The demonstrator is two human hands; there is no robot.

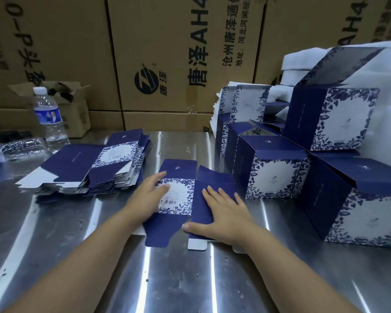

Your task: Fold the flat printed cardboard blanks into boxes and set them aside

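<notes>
A flat navy and white floral cardboard blank [178, 199] lies on the steel table [190, 285] in front of me. My left hand [147, 197] rests on its left part, fingers straight over the white printed panel. My right hand [221, 214] presses flat on the blank's navy right panel, thumb stretched toward the left. A stack of flat blanks [88, 168] sits at the left. Several folded boxes [271, 168] with open lids stand at the right, one box [332, 116] stacked on top.
A water bottle [50, 118] stands at the back left beside a crushed plastic bottle [18, 147] and a small open carton [77, 105]. Large brown shipping cartons [167, 53] wall off the back. White foam sheets [303, 62] lie behind the folded boxes.
</notes>
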